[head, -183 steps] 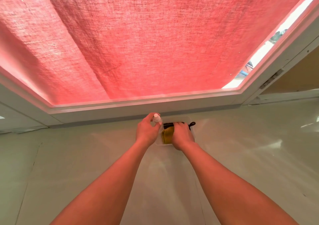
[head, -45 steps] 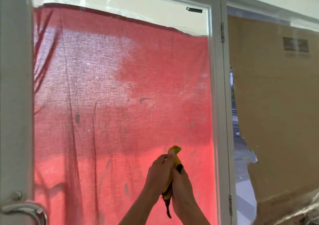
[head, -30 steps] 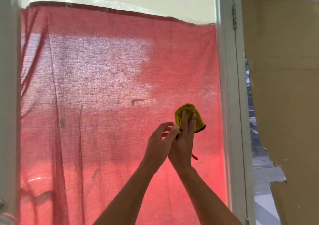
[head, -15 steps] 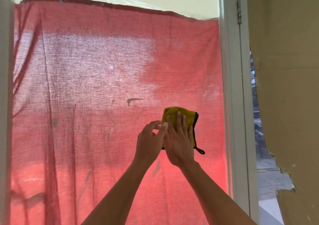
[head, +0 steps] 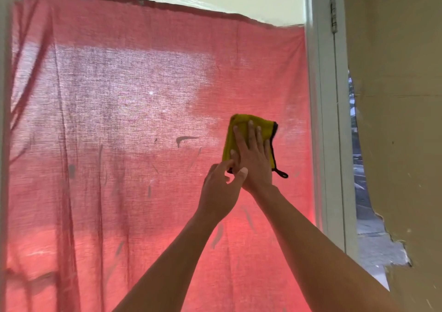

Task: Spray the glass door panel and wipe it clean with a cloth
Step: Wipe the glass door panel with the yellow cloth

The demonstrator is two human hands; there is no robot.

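The glass door panel [head: 148,96] fills the left and centre of the view. A red fabric [head: 95,204] hangs behind the glass and covers it except for a strip along the top. Grey smears [head: 186,140] mark the panel near its middle.

The left hand [head: 218,189] is raised right of centre. Its fingers are curled and its thumb touches the thumb side of the right hand. Its fingertips are at the lower left corner of the yellow cloth [head: 228,144], but it cannot be seen whether they pinch the cloth.

The right hand [head: 254,158] lies flat on the cloth, fingers straight and slightly spread, pressing it against the glass. The cloth's black loop [head: 282,174] hangs below the hand's right side.

The white door frame [head: 323,132] stands just right of the cloth and carries a hinge [head: 333,15] near the top. A torn brown cardboard sheet [head: 394,96] covers the next pane.
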